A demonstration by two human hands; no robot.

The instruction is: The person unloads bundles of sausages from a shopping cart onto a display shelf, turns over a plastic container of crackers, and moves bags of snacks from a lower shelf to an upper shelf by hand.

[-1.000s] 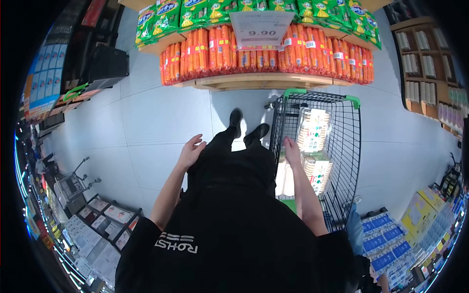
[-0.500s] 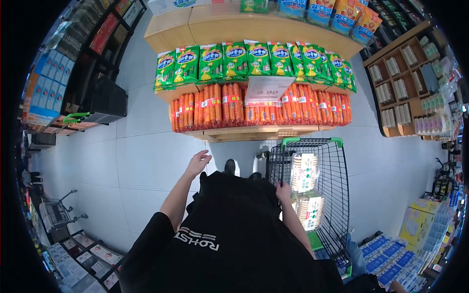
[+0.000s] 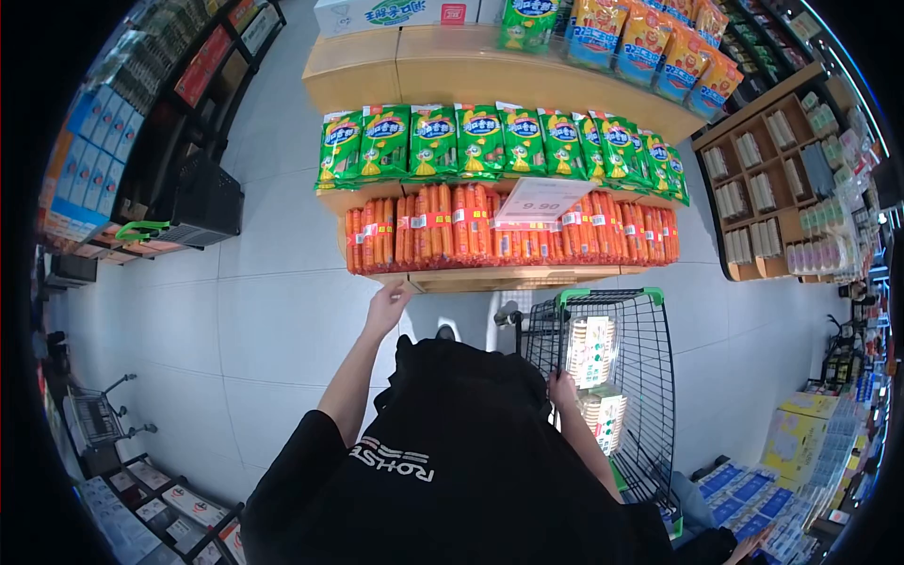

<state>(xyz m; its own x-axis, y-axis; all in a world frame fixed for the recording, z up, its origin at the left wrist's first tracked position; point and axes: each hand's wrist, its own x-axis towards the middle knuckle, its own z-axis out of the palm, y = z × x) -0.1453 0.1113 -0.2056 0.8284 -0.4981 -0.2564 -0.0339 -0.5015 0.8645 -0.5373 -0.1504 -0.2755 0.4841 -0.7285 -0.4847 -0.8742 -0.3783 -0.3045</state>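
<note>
My left hand (image 3: 389, 306) is held out empty, just in front of the lower edge of a wooden display shelf (image 3: 513, 280), with its fingers loosely bent and apart. On that shelf stand orange-red packs of sausages (image 3: 438, 226), and green bags (image 3: 433, 141) lie in a row above them. A price sign (image 3: 544, 201) reading 9.90 covers part of the packs. My right hand (image 3: 562, 389) is closed round the near side of a black wire shopping cart (image 3: 650, 377) with green corners. Inside the cart are two clear packs of round baked goods (image 3: 593, 348) with white labels.
Orange and blue bags (image 3: 650, 42) fill the upper right shelf. A black basket (image 3: 202, 202) stands at left, and another cart (image 3: 92, 419) is lower left. A wooden rack (image 3: 763, 188) is at right. Behind my cart, another person's hand (image 3: 749, 546) shows.
The display sits lower and slightly to the right in view. My left hand is closer to the shelf edge, its fingers more bent. My right hand stays on the cart.
</note>
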